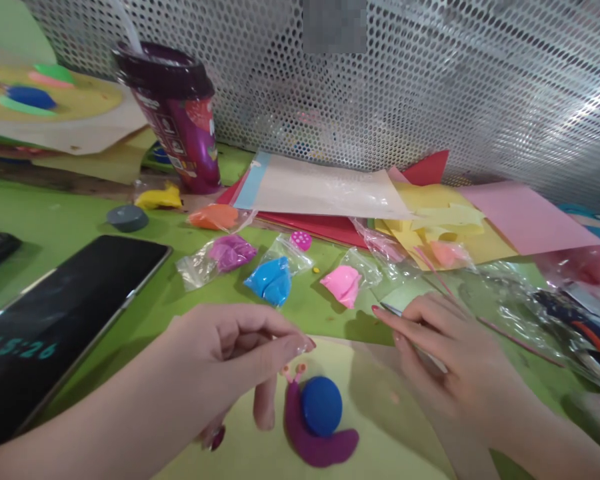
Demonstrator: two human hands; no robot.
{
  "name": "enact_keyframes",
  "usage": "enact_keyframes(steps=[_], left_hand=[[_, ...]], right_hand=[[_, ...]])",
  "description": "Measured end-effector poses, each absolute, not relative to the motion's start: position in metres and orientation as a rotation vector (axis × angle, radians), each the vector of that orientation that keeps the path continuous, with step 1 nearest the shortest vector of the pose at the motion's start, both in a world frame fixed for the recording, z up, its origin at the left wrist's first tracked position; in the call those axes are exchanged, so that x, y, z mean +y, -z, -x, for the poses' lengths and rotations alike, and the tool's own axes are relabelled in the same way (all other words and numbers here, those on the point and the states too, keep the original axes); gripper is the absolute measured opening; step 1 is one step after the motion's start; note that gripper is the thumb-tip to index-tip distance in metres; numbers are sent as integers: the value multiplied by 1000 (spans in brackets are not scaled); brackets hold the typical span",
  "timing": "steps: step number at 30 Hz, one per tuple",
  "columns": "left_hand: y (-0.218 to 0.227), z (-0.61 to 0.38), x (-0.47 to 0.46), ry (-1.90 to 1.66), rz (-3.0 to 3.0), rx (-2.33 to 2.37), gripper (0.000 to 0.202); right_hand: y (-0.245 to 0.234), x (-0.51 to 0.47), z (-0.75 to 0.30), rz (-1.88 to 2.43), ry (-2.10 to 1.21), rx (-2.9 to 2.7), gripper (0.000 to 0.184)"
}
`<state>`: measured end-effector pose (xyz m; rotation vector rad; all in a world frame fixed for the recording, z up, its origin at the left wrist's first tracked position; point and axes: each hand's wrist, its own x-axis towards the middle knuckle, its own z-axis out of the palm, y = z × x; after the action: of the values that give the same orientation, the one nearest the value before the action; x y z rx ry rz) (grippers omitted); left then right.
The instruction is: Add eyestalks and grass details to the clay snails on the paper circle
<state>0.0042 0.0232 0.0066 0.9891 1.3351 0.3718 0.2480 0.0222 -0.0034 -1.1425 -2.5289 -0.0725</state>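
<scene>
My left hand (240, 353) is closed, thumb and index fingertip pinched together just above the snail's eyestalks. Whatever lies in the pinch is too small to make out. My right hand (445, 360) is shut on a thin silvery tool (433, 361), whose pointed end shows beyond the fingers; most of it is hidden. Between my hands a modelling-clay snail lies flat on a pale yellow sheet (380, 447). It has a purple body (320, 450), a round blue shell (322, 405) and two pink eyestalks (294, 375) with orange tips.
Behind my hands lie bags of purple clay (233, 252), blue clay (271, 280), pink clay (343, 285) and orange clay (213, 217). A phone (75, 313) is at left, a tall cup (180, 127) behind it. Paper sheets (320, 187) rest against a perforated metal panel (290, 80).
</scene>
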Motion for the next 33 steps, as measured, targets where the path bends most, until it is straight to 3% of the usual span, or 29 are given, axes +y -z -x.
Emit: enact_keyframes(steps=[9,18,25,33], left_hand=[[-9,-2,25,-383,-1022,1325,29],[-9,-4,24,-372,-1004,1314,28],[-7,-3,26,-355,-973,1300,32],[0,-2,25,-329,-989,1306,36]], right_hand=[[6,21,-251,1036,259,-2653,22],[-5,19,-246,1133,-8,-2459,19],[0,31,-263,1055,189,-2712,15],[4,34,-263,965,184,-2763,9]])
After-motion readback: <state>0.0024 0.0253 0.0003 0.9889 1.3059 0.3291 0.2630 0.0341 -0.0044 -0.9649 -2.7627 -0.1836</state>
